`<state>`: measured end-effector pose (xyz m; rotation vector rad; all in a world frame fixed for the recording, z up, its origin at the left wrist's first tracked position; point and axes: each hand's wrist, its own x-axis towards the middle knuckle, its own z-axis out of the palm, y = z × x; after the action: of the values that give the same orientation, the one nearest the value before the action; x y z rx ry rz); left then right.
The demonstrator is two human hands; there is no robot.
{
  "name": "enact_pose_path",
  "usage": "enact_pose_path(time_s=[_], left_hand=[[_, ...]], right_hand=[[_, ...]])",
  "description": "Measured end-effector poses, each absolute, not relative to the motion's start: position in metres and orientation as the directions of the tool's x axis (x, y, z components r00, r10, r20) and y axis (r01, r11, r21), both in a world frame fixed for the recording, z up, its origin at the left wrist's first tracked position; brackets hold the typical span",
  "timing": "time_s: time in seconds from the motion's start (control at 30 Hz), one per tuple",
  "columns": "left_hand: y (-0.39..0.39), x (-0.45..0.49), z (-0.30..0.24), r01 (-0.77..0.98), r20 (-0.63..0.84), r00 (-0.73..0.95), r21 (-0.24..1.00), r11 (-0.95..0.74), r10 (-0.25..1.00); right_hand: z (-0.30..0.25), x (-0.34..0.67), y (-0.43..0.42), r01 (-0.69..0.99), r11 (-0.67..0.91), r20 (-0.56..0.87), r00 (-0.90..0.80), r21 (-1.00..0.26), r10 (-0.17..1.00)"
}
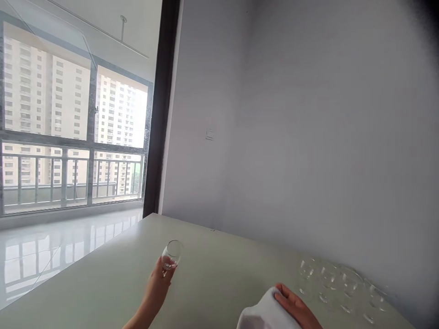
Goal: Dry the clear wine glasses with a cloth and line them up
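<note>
My left hand [161, 279] is closed around the lower part of a clear stemmed wine glass [172, 254], which it holds above the table, tilted slightly with the rim up. Its stem and foot are mostly hidden by my fingers. Toward the lower right, my right hand [295, 307] grips a white cloth [265, 311] between thumb and fingers; the cloth hangs toward the bottom edge of the view, where part of it is cut off. Glass and cloth are apart from each other.
Several clear stemmed glasses [328, 276] stand in a group at the table's right, near the grey wall [318, 137]. The pale table [212, 269] has its left edge above a shiny tiled floor [51, 251]. Windows with a railing are at far left.
</note>
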<state>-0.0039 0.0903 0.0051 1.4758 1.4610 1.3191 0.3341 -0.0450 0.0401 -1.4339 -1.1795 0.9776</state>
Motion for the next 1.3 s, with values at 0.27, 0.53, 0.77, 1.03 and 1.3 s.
enact_pose_path(time_s=[0.27,0.53,0.77,1.03,1.3], left_hand=[[0.067,0.095,0.035,0.357,0.480,0.220,0.770,-0.528,0.849],[0.050,0.128,-0.011,0.486,0.445,0.476,0.586,-0.649,0.758],[0.049,0.124,-0.020,0.494,0.438,0.530,0.536,-0.684,0.726],[0.053,0.114,-0.013,0.489,0.438,0.513,0.558,-0.671,0.738],[0.051,0.111,-0.004,0.496,0.397,0.544,0.558,-0.665,0.739]], right_hand=[[0.101,0.337,-0.034,0.016,0.096,0.097,0.218,-0.995,0.971],[0.088,0.343,-0.019,0.287,0.073,0.156,0.279,-0.955,0.947],[0.088,0.319,-0.016,0.358,0.152,0.235,0.201,-0.921,0.951],[0.095,0.290,-0.032,0.411,0.278,0.204,-0.215,-0.868,0.955],[0.087,0.294,-0.031,0.358,0.232,0.156,-0.229,-0.905,0.961]])
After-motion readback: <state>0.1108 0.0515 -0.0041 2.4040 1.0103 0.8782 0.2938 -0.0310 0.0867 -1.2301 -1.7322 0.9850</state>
